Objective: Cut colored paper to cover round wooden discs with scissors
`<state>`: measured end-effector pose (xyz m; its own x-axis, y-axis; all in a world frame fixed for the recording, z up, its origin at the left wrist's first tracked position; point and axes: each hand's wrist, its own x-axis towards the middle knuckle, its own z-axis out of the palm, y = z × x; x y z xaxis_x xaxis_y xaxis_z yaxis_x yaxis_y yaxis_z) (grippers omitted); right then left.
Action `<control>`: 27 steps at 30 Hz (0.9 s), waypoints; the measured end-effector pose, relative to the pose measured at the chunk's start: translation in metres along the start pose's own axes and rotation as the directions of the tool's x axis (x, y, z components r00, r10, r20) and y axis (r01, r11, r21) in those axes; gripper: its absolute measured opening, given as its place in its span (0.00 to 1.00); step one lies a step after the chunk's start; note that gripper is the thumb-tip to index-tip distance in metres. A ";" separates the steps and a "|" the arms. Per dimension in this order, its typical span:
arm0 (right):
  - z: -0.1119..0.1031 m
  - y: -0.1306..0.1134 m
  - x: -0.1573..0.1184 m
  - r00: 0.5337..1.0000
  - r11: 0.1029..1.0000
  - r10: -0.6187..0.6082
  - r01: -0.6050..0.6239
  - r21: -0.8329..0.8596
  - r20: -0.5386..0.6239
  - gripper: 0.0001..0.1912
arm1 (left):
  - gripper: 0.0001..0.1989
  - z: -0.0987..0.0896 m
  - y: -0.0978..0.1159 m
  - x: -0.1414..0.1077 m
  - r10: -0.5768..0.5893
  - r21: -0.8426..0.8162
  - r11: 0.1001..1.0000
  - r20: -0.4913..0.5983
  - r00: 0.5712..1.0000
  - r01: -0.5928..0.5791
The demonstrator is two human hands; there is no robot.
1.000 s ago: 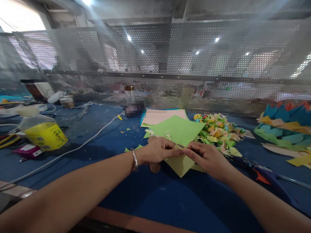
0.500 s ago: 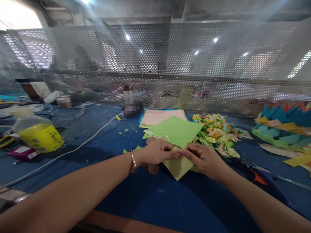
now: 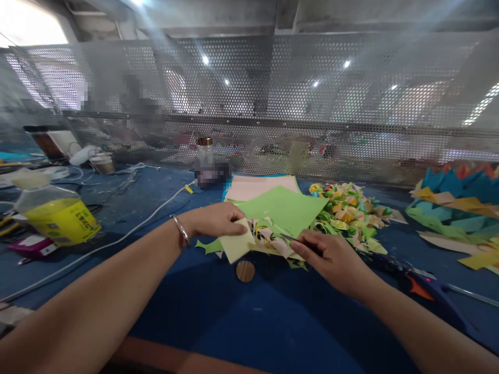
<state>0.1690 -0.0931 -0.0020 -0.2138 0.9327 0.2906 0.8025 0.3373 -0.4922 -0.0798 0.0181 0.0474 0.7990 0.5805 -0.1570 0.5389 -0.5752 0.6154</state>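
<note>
My left hand (image 3: 220,219) pinches a pale yellow piece of folded paper (image 3: 237,245) by its upper corner. To the right, my right hand (image 3: 325,254) is closed on a thin dark tool (image 3: 287,237), whose exact kind I cannot make out. Between the hands lie paper scraps (image 3: 268,232) in pink, green and yellow. A large green sheet (image 3: 286,208) rests just behind them, partly over a stack of pink paper (image 3: 259,188). Below the folded paper sits a round wooden disc (image 3: 245,271).
Folded paper pieces (image 3: 346,210) are heaped at the right, with a blue glue gun (image 3: 432,291) near my right forearm. Layered paper (image 3: 456,208) stands far right. A yellow-labelled bottle (image 3: 58,215) and white cable (image 3: 144,223) are left; a perforated screen (image 3: 249,98) rises behind.
My left hand has moved left with the pale yellow paper, which now looks smaller. The hands are apart, uncovering scraps between them. My right hand has barely moved.
</note>
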 end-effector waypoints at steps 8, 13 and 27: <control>0.006 0.000 0.000 0.998 0.994 -0.062 0.064 -0.084 0.024 0.22 | 0.07 -0.023 -0.010 -0.012 -0.047 0.466 0.872 -0.227 0.973 0.151; 0.005 -0.004 -0.002 0.995 0.987 -0.094 0.095 -0.131 0.020 0.21 | 0.15 0.005 0.007 -0.002 0.154 0.316 0.949 -0.474 0.867 0.004; -0.003 -0.002 -0.001 0.999 0.991 -0.038 0.039 -0.125 0.016 0.20 | 0.14 0.046 0.018 0.025 0.147 -0.289 0.935 -0.218 0.965 -0.207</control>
<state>0.1691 -0.0954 0.0011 -0.2527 0.9212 0.2960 0.8566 0.3552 -0.3743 -0.0382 -0.0040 0.0188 0.7920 0.6012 0.1068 0.2609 -0.4913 0.8310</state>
